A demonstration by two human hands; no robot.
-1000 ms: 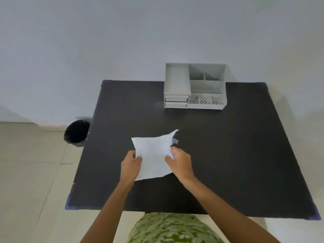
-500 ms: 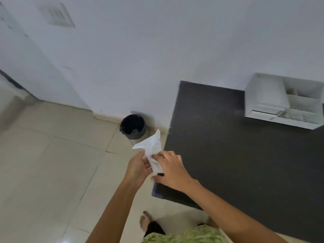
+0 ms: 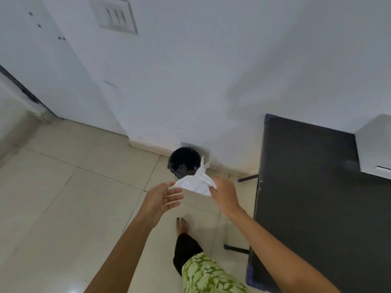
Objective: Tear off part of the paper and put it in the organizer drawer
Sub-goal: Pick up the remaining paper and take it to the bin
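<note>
Soft, dim, even indoor light without glare. The pale plastered wall [image 3: 211, 70] darkens toward three o'clock; wide-angle bending shows at the edges, and slight motion blur softens everything.

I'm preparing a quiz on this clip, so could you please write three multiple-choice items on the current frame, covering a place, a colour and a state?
1. Where is the bin?
A. on the table
B. on the floor by the wall
C. under the organizer

2. What colour is the tabletop?
A. black
B. white
C. green

3. How is the left hand?
A. fisted on paper
B. open, fingers spread
C. flat on table

Key: 1 B, it stands on tiles at the wall's foot; 2 A, the surface is dark; 3 B, only the right hand grips the crumpled paper.
</note>
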